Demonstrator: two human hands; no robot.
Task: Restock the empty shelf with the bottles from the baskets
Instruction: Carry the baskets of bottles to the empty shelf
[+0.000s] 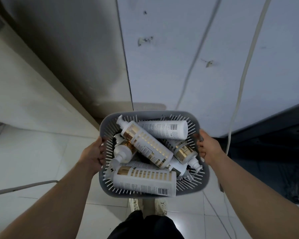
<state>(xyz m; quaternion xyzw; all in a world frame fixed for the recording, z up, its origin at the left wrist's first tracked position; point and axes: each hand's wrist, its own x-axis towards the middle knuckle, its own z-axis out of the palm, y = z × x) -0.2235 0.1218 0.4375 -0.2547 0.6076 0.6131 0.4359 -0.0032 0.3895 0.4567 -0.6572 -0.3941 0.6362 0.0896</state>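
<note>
Black shorts [145,226] and two pale shoes [160,207] sit at the btm, on a shiny tiled floor [41,152]. Just above them is a grey plastic basket [150,112] w/ round corners and thin slits all round its walls. L hand [93,154] grips the left rim, fingers curled over the edge. R hand [209,147] grips the right rim the same way. Both hands hold the basket up off the floor, in front of the body.

Inside lie smooth, round white plastic bottles w/ gold bands, all on their sides in a heap.
- Top bottle [145,145]: slanted, pump toward the far-left corner, base toward near-right.
- Back bottle [164,129]: lies across, flat end to the right, barcode showing.
- Front bottle [145,181]: lies across too, flat end and barcode to the right.
- Right bottle [185,150]: pump points at the near-right corner.
- Left bottle [123,151]: partly hidden under the top bottle, white pump points near-left.

Pale cords [245,69] run down a scuffed white wall [162,66] behind.
</note>
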